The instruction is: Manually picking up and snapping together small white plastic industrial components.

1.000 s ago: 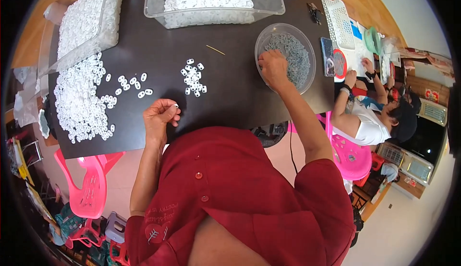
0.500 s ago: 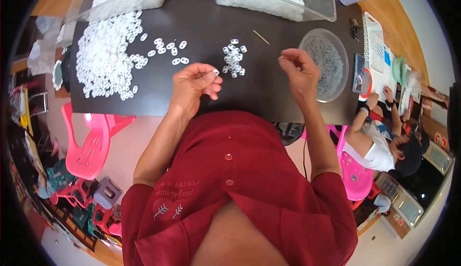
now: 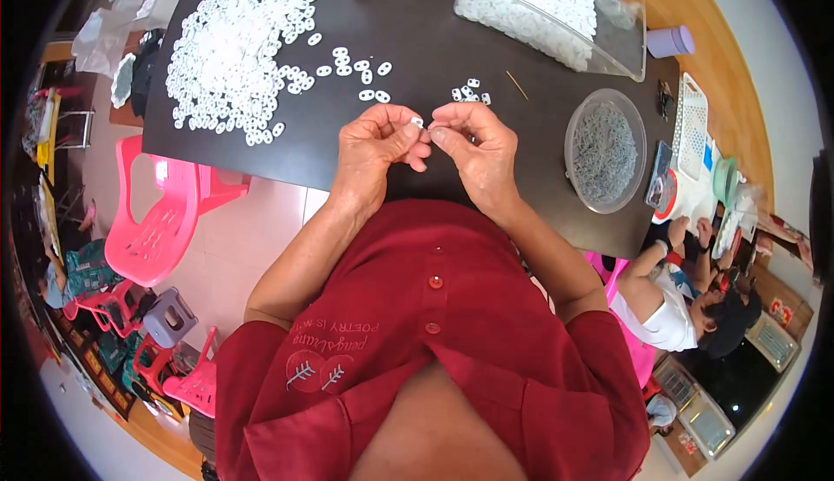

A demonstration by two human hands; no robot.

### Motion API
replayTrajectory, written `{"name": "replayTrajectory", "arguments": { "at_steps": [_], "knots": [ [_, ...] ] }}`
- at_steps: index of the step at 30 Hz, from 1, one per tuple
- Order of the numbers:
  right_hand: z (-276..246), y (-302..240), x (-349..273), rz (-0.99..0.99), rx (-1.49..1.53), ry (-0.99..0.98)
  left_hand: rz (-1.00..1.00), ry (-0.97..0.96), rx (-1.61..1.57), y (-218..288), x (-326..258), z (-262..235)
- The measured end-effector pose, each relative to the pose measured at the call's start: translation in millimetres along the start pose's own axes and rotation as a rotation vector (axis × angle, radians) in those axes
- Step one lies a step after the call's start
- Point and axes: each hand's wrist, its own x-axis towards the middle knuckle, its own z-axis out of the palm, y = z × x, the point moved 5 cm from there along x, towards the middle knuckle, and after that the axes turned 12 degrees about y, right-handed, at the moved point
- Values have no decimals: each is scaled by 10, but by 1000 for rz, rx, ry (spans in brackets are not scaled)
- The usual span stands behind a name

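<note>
My left hand [image 3: 375, 144] and my right hand [image 3: 470, 144] meet over the near edge of the dark table [image 3: 434, 55]. Together their fingertips pinch one small white plastic piece [image 3: 418, 122]. A few more white pieces [image 3: 470, 92] lie just beyond the hands. A big heap of the same white pieces [image 3: 234, 55] covers the table's left part. To the right stands a round clear bowl [image 3: 605, 149] full of small grey metal parts.
Two clear bins of white pieces [image 3: 556, 12] stand at the table's far side, with a purple cup [image 3: 671, 42] beside one. Pink plastic chairs [image 3: 161, 220] stand on the left. Another person [image 3: 686, 307] sits low at the right, near a white tray [image 3: 695, 129].
My right hand has left the bowl of grey parts and come in to meet the left hand. Both hands now hold one white piece together. The view has shifted.
</note>
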Motion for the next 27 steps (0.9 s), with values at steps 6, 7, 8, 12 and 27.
{"name": "replayTrajectory", "arguments": {
  "at_steps": [6, 7, 8, 12, 27],
  "knots": [
    [74, 41, 7, 33, 33, 66, 72, 52, 39, 46, -28, -75],
    [88, 45, 11, 31, 48, 78, 87, 58, 38, 53, -38, -80],
    [100, 46, 12, 29, 63, 90, 101, 64, 36, 60, -45, -85],
    [180, 7, -9, 35, 49, 79, 101, 72, 3, 73, -46, -113],
    [300, 62, -14, 69, 114, 67, 101, 104, 11, 97, -57, -161]
  ]
}}
